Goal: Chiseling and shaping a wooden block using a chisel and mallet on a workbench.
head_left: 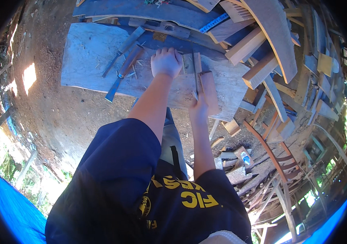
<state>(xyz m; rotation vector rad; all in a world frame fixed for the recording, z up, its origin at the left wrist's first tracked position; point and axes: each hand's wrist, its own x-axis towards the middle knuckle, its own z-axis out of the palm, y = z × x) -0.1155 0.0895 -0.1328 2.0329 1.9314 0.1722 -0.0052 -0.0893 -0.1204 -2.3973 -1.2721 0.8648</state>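
My left hand point(166, 62) rests near the back of a weathered plank bench point(84, 53), fingers curled; what they grip, if anything, is hidden. A pale wood piece point(187, 65) is just right of it. My right hand point(199, 102) is closed on the near end of a long thin dark tool point(195, 79), apparently a blade, lying along a reddish wood block point(208, 91). Left of my hands, two chisel-like tools point(111, 92) with long shafts and wooden handles lie among shavings, one pointing toward the near edge.
Stacked boards and offcuts point(256, 49) crowd the back and right of the bench. A wooden chair frame point(271, 151) and scrap wood point(238, 173) lie at the lower right, with a small plastic bottle point(245, 157). Dirt ground point(47, 114) surrounds the bench on the left.
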